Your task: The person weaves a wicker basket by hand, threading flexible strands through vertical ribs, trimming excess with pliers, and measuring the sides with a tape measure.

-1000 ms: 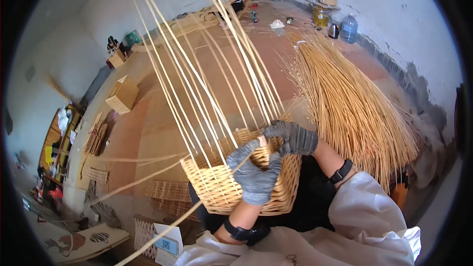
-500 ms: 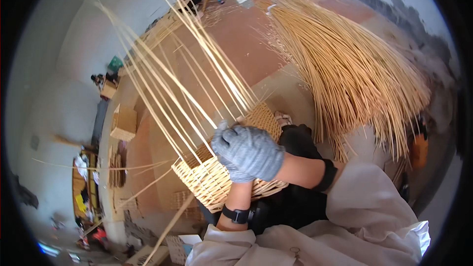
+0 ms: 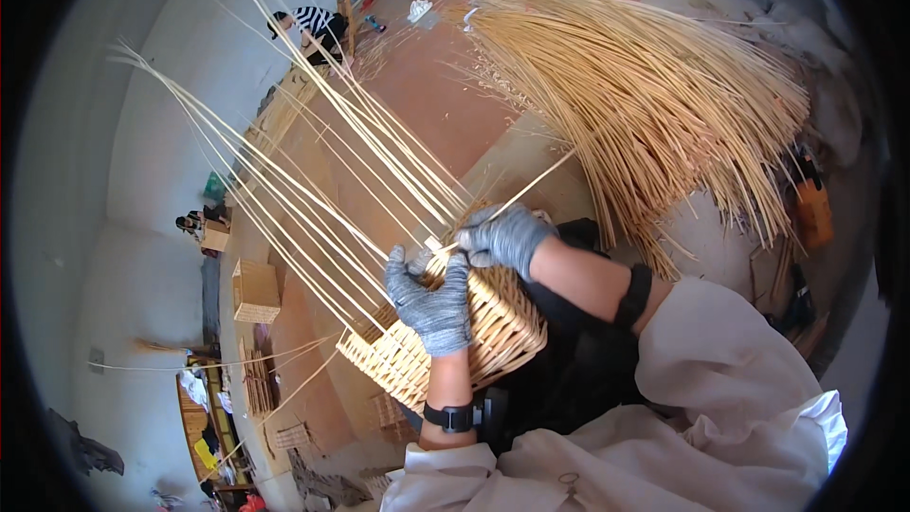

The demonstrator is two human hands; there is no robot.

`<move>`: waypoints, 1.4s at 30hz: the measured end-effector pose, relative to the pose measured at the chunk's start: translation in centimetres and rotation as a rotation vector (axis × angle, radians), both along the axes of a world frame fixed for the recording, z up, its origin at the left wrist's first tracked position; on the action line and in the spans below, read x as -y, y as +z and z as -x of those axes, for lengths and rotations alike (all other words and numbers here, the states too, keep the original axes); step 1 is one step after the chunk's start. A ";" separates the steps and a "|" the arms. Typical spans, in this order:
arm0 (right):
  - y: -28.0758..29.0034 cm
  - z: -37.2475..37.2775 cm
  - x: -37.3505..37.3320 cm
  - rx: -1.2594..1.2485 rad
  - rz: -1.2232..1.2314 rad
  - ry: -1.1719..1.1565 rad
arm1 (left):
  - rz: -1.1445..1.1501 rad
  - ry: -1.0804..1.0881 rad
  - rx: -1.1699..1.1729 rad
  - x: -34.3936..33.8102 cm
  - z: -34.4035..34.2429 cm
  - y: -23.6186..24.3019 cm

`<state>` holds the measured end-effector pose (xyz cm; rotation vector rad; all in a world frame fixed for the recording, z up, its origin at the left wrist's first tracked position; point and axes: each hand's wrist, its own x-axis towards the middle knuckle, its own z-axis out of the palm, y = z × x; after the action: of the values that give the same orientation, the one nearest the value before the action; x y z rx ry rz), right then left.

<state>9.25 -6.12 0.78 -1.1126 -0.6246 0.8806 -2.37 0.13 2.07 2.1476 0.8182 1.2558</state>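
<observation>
Apparently rim-weaving: basket [image 3: 403, 363] near centre; left hand [image 3: 428, 308] on its rim, finger closure unclear; right hand [image 3: 507, 237] pinches a strand [image 3: 534, 184] running far-right. Next move likely calls for tension against the far stakes [image 3: 431, 193].

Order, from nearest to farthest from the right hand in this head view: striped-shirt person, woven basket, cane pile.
1. Woven basket, just below the right hand.
2. Cane pile, beyond, to the right.
3. Striped-shirt person, far back, upper left.
</observation>
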 end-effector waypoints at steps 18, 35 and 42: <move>10.1 -1.2 -9.4 2.241 0.542 0.809 | 0.246 -0.174 0.047 0.2 3.0 2.3; 6.5 -10.0 -0.3 0.636 -0.296 -0.287 | 1.159 -0.493 0.637 -6.5 7.4 2.2; 6.0 2.7 -4.3 1.580 0.385 0.084 | 1.061 -0.520 0.480 -8.3 7.1 2.5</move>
<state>6.54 -1.84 6.77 -2.0724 -1.8208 -0.0174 -9.50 8.39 4.60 1.0326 0.4795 0.7294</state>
